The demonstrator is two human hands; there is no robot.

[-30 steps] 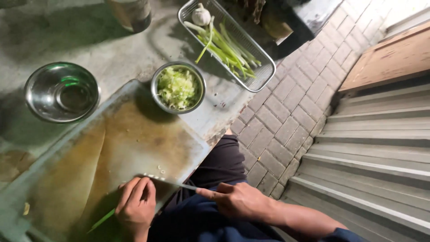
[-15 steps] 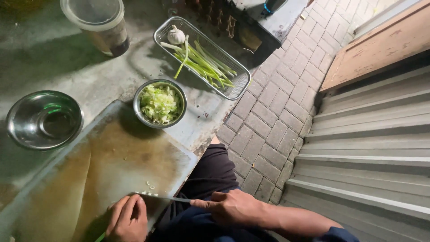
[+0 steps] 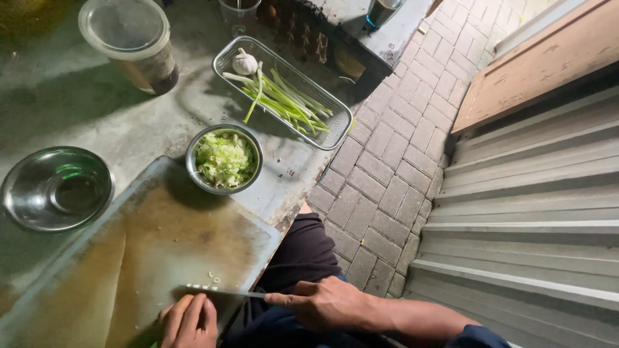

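Note:
My right hand (image 3: 319,303) grips the handle of a knife (image 3: 222,293), its blade lying across the near edge of a worn, stained cutting board (image 3: 148,258). My left hand (image 3: 190,322) rests on the board just under the blade, fingers curled; whatever it presses on is hidden. A few small cut bits (image 3: 213,280) lie beside the blade. A small steel bowl of chopped greens (image 3: 224,159) stands at the board's far corner.
An empty steel bowl (image 3: 57,188) sits left. A wire basket (image 3: 322,103) holds green onions (image 3: 284,100) and a garlic bulb (image 3: 245,62). A lidded plastic tub (image 3: 132,42) stands at the back. Brick paving (image 3: 393,161) and corrugated metal (image 3: 535,212) lie right.
The view has tilted down and left, so the bowls and basket sit lower in frame. The green stalk seen by my left hand earlier is no longer visible. Both hands stay at the board's near edge.

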